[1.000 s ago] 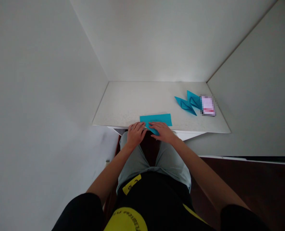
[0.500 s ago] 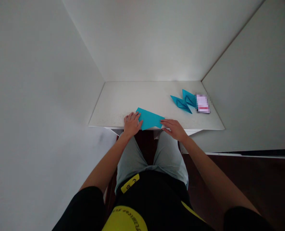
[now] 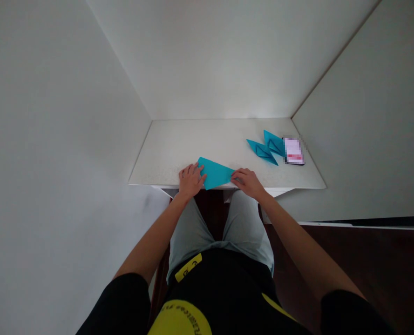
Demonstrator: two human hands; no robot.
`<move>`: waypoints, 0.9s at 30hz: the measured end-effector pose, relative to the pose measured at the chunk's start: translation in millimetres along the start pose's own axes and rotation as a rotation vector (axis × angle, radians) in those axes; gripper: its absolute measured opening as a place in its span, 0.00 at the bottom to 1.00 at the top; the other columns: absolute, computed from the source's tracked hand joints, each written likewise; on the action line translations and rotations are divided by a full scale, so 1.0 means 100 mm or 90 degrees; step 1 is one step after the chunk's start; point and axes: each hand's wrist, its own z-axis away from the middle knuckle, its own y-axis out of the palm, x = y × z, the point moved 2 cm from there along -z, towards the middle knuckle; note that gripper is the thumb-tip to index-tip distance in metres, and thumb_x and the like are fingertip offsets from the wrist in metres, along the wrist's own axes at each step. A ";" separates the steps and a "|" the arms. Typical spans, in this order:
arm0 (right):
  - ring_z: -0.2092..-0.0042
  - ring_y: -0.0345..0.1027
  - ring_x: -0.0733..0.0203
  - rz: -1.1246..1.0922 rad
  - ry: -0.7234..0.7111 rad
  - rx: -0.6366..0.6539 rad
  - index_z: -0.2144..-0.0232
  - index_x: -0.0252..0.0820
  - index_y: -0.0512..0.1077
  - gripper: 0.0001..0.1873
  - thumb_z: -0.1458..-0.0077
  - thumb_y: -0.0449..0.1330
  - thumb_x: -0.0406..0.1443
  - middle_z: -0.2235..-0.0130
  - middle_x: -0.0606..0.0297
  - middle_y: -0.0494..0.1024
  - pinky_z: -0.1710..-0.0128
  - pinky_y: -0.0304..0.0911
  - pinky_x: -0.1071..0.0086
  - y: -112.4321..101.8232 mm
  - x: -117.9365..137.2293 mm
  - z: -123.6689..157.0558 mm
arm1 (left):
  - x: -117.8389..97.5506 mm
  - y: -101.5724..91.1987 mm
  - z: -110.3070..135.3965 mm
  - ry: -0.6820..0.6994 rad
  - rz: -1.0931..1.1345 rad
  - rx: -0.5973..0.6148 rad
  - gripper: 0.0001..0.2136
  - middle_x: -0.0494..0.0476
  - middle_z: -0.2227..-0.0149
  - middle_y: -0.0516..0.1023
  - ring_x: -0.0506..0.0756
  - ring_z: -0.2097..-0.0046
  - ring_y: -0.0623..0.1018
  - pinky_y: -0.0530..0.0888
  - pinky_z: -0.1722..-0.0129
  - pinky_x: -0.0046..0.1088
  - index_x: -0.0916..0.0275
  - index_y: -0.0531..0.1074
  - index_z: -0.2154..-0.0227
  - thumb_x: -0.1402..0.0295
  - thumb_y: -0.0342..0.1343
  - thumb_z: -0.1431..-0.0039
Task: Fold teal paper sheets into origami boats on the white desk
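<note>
A folded blue paper (image 3: 215,172) lies tilted at the near edge of the small white table (image 3: 179,146). My left hand (image 3: 190,180) rests on its left end with fingers laid flat and spread. My right hand (image 3: 247,181) presses its right tip, fingers curled down on the paper. Both hands sit at the table's front edge above my knees.
Two finished blue folded paper shapes (image 3: 266,147) lie at the back right of the table, beside a small pink-and-white pack (image 3: 293,151). White walls close in on the left, back and right. Dark floor shows to the right below.
The blue paper has turned from lying straight to lying tilted. My right hand came off its middle, went to the right end, and now presses the tip.
</note>
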 end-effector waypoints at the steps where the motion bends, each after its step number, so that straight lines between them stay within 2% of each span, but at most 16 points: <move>1: 0.51 0.76 0.49 0.001 0.012 0.005 0.57 0.48 0.83 0.09 0.30 0.63 0.42 0.51 0.57 0.83 0.49 0.68 0.55 0.02 -0.02 -0.04 | 0.01 -0.02 -0.03 -0.005 -0.002 0.002 0.19 0.61 0.31 0.74 0.71 0.31 0.70 0.63 0.34 0.58 0.48 0.76 0.37 0.57 0.56 0.26; 5: 0.51 0.73 0.46 0.015 0.056 0.012 0.55 0.48 0.83 0.09 0.33 0.67 0.43 0.51 0.55 0.79 0.49 0.69 0.54 0.09 -0.10 -0.17 | 0.07 -0.12 -0.20 0.013 -0.006 0.026 0.12 0.61 0.42 0.81 0.67 0.39 0.74 0.63 0.36 0.56 0.48 0.82 0.48 0.62 0.56 0.26; 8: 0.49 0.72 0.44 0.021 0.047 -0.001 0.45 0.47 0.80 0.18 0.34 0.68 0.44 0.48 0.52 0.78 0.46 0.70 0.51 0.11 -0.21 -0.22 | 0.16 -0.20 -0.42 0.015 -0.002 0.083 0.09 0.59 0.49 0.83 0.65 0.43 0.78 0.62 0.36 0.56 0.50 0.84 0.55 0.63 0.58 0.27; 10: 0.47 0.71 0.42 0.030 0.036 0.001 0.41 0.46 0.78 0.23 0.35 0.68 0.45 0.46 0.51 0.77 0.44 0.70 0.49 0.09 -0.29 -0.27 | 0.22 -0.23 -0.59 0.004 0.020 0.149 0.07 0.57 0.51 0.82 0.63 0.46 0.80 0.63 0.36 0.54 0.51 0.84 0.54 0.64 0.62 0.30; 14: 0.43 0.69 0.40 0.057 0.071 0.061 0.40 0.46 0.76 0.27 0.38 0.71 0.47 0.41 0.50 0.76 0.43 0.69 0.50 -0.04 -0.43 -0.40 | 0.31 -0.26 -0.86 -0.017 0.069 0.274 0.27 0.57 0.43 0.77 0.58 0.53 0.81 0.70 0.40 0.46 0.51 0.76 0.39 0.64 0.71 0.41; 15: 0.42 0.69 0.40 0.062 0.083 0.082 0.41 0.46 0.77 0.27 0.39 0.71 0.47 0.41 0.50 0.76 0.43 0.69 0.50 -0.08 -0.45 -0.44 | 0.31 -0.26 -0.91 -0.013 0.072 0.296 0.29 0.58 0.41 0.75 0.58 0.53 0.81 0.71 0.41 0.45 0.51 0.75 0.38 0.63 0.73 0.43; 17: 0.42 0.70 0.41 0.066 0.095 0.118 0.46 0.45 0.78 0.23 0.40 0.73 0.46 0.42 0.50 0.76 0.45 0.69 0.52 -0.15 -0.46 -0.52 | 0.31 -0.25 -0.97 0.005 0.068 0.326 0.28 0.58 0.39 0.73 0.60 0.50 0.81 0.72 0.40 0.44 0.52 0.77 0.42 0.62 0.74 0.46; 20: 0.45 0.72 0.43 0.065 0.102 0.147 0.52 0.45 0.77 0.19 0.42 0.73 0.44 0.46 0.53 0.79 0.51 0.68 0.57 -0.22 -0.44 -0.58 | 0.30 -0.23 -1.00 0.030 0.065 0.337 0.21 0.59 0.44 0.77 0.63 0.46 0.80 0.74 0.42 0.43 0.56 0.80 0.51 0.63 0.75 0.48; 23: 0.50 0.75 0.46 0.073 0.085 0.154 0.52 0.44 0.76 0.17 0.40 0.72 0.42 0.50 0.56 0.82 0.56 0.65 0.60 -0.26 -0.34 -0.56 | 0.28 -0.18 -0.93 0.044 0.113 0.327 0.15 0.56 0.52 0.83 0.61 0.50 0.81 0.76 0.47 0.39 0.57 0.79 0.54 0.67 0.72 0.44; 27: 0.48 0.77 0.46 0.132 0.023 0.129 0.49 0.44 0.78 0.12 0.33 0.65 0.38 0.49 0.55 0.85 0.50 0.65 0.57 -0.25 -0.10 -0.40 | 0.22 -0.13 -0.71 0.106 0.165 0.218 0.09 0.57 0.54 0.85 0.59 0.52 0.83 0.77 0.47 0.37 0.58 0.81 0.53 0.69 0.64 0.36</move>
